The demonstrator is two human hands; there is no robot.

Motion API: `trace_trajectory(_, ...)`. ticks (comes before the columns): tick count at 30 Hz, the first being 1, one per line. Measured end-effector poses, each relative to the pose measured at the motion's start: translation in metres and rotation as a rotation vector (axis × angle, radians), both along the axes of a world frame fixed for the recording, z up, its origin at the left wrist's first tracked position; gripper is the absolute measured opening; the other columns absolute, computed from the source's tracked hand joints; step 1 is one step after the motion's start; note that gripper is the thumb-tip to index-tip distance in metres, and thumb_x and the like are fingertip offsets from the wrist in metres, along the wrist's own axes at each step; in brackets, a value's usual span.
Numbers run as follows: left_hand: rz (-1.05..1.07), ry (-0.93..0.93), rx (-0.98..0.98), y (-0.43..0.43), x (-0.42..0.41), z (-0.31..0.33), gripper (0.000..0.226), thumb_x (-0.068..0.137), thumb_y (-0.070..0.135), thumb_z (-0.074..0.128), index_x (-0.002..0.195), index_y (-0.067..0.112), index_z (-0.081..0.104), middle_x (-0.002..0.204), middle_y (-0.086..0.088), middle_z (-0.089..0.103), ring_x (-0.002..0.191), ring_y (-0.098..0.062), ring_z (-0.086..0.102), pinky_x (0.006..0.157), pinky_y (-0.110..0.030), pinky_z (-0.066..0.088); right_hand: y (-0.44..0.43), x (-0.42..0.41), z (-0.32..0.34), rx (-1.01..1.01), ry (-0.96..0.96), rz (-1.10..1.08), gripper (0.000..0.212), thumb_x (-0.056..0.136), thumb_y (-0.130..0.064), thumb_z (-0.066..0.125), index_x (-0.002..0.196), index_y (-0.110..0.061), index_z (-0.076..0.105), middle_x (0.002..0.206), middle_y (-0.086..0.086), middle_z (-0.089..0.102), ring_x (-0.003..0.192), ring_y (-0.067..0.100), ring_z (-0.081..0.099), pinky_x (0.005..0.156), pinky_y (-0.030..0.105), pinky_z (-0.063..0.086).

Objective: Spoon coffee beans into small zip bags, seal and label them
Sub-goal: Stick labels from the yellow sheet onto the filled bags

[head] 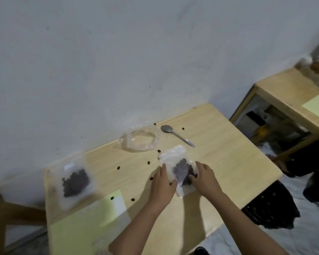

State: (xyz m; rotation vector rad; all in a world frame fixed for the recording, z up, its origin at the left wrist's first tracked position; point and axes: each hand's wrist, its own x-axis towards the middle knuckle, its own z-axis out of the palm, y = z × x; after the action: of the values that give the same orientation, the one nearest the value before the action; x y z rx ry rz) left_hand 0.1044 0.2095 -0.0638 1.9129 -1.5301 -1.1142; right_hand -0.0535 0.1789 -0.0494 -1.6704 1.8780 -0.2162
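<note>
Clear plastic zip bag (173, 157), coffee beans (182, 168) heaped in it, lies on the worktop (221, 162) between both hands. Its long axis runs near to far, and the mouth seems to be at the far end, beyond the fingertips. The left grip (162, 181) rests straight-fingered on the bag's left edge. The right grip (204, 177) bends onto the beans; whether it is pinching or pressing I cannot tell.

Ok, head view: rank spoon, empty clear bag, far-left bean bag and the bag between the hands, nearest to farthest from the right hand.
1. bag between the hands, held by the right hand.
2. spoon, just beyond it.
3. empty clear bag, left of the spoon.
4. far-left bean bag, farthest left.
</note>
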Motion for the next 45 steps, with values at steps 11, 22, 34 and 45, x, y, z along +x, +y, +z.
trace_trajectory(11,0.031,0.091,-0.071,-0.006,-0.013,-0.005,0.066,0.096,0.02,0.049,0.149,0.004,0.013,0.158,-0.007,0.011,0.145,-0.016,0.009,0.106,-0.012,0.008,0.008,0.014,-0.008,-0.155,-0.15,-0.097,0.05,0.088,-0.017,0.059,0.134,-0.008,0.041,0.128,0.015,0.042,0.115,0.029,0.047,0.09,0.033,0.041)
trace_trajectory(22,0.377,0.37,-0.338,0.039,0.11,0.054,0.036,0.086,0.007,0.065,0.114,0.026,0.053,0.122,0.013,0.053,0.12,-0.005,0.043,0.089,0.001,0.031,0.04,0.125,0.033,-0.257,-0.46,0.167,0.028,0.085,-0.02,0.065,0.11,-0.019,0.053,0.088,-0.004,0.054,0.08,0.01,0.055,0.066,0.019,0.043)
trace_trajectory(34,0.918,0.267,-0.326,0.198,0.248,0.031,0.055,0.084,0.013,0.068,0.134,0.007,0.046,0.127,-0.007,0.052,0.107,-0.015,0.053,0.079,-0.013,0.046,0.118,0.211,-0.013,0.028,-0.331,0.84,0.033,0.086,-0.003,0.057,0.117,-0.013,0.062,0.101,0.003,0.058,0.093,0.013,0.055,0.079,0.008,0.038)
trace_trajectory(45,0.982,0.274,-0.275,0.249,0.262,0.017,0.072,0.07,0.028,0.076,0.134,0.017,0.045,0.13,-0.004,0.05,0.115,-0.017,0.051,0.089,-0.025,0.046,0.123,0.23,-0.03,-0.043,-0.152,0.986,0.009,0.081,-0.015,0.067,0.084,-0.02,0.074,0.089,-0.006,0.053,0.092,0.016,0.053,0.08,0.038,0.046)
